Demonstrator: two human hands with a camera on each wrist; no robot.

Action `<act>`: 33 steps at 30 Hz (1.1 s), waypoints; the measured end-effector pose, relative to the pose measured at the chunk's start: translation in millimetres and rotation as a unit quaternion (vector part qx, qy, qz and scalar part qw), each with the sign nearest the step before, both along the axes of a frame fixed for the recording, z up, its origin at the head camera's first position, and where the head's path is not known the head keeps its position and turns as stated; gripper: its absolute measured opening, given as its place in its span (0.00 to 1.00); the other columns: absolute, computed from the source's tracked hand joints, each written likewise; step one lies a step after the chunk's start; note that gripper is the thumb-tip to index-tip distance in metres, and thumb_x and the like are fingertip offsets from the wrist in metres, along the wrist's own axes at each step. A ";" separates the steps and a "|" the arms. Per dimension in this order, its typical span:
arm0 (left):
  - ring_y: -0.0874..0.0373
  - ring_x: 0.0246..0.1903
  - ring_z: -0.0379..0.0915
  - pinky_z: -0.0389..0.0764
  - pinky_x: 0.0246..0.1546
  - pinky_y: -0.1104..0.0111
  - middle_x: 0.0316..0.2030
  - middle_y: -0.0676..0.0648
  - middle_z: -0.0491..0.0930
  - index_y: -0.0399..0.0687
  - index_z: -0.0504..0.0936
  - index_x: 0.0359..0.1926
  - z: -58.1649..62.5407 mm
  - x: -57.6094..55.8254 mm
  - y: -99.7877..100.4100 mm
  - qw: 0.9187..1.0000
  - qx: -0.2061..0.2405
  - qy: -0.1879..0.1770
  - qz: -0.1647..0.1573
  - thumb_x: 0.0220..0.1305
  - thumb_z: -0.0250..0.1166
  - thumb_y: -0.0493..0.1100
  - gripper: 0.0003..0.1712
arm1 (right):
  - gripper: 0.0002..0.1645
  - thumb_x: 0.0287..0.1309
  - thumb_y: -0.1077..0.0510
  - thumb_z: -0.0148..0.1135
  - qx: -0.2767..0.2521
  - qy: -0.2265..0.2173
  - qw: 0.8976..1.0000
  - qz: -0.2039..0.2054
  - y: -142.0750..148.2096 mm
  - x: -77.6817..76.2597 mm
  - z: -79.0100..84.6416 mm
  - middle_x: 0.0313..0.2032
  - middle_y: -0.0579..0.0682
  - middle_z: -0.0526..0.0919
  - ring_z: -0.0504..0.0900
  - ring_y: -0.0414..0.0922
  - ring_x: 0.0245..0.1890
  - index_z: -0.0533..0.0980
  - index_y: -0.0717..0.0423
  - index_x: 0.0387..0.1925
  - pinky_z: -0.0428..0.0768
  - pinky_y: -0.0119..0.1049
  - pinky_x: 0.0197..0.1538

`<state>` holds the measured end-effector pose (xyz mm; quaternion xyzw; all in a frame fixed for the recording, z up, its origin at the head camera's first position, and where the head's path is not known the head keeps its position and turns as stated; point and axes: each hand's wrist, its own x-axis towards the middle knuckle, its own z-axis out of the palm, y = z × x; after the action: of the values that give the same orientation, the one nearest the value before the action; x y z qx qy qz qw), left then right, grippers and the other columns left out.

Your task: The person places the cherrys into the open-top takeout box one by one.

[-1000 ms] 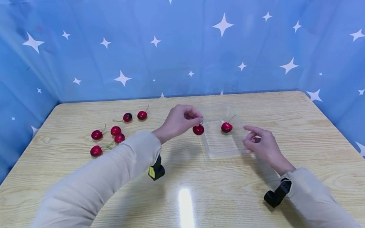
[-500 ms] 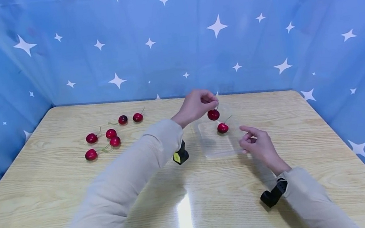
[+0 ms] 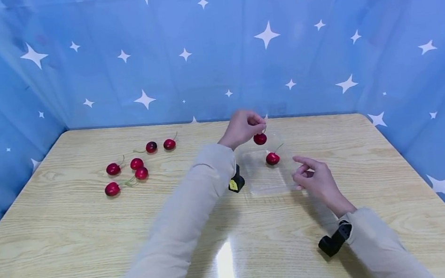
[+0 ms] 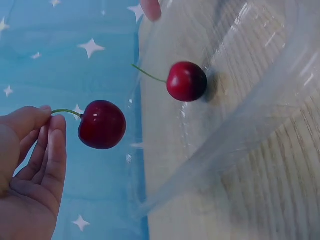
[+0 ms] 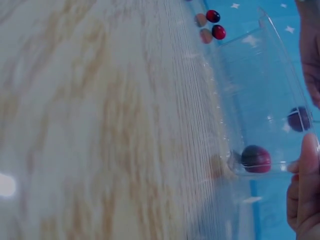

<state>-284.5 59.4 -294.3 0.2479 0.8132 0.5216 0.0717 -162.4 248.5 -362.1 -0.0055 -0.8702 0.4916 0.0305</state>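
Observation:
My left hand (image 3: 243, 127) pinches a dark red cherry (image 4: 102, 125) by its green stem between thumb and forefinger. The cherry hangs over the far part of a clear plastic container (image 3: 266, 191). Inside that container lies one other cherry (image 3: 272, 158), its stem pointing up and to the right in the head view. My right hand (image 3: 317, 180) holds the container's right side, fingertips at the rim in the right wrist view, forefinger pointing out.
Several loose cherries (image 3: 141, 173) with stems lie scattered on the wooden table (image 3: 71, 246) to the left. A blue curtain (image 3: 210, 55) with white stars hangs along the table's back and sides.
My left hand has carried its cherry rightward and away from me, from the container's left edge to over its far part. The right hand keeps its place at the container.

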 end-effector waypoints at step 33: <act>0.62 0.29 0.71 0.71 0.27 0.75 0.30 0.51 0.78 0.41 0.81 0.37 -41.7 3.1 16.0 0.995 -0.087 -0.031 0.040 0.58 0.59 0.38 0.08 | 0.29 0.51 0.70 0.54 -0.001 0.007 1.000 0.002 1.5 -1.7 -2.5 0.32 0.58 0.72 0.76 0.40 0.22 0.64 0.67 0.57 0.77 0.30 0.25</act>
<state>-281.4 75.4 -336.0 0.1920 0.8621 0.4587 0.0975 -164.2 250.0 -364.7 -0.0002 -0.8694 0.4929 0.0352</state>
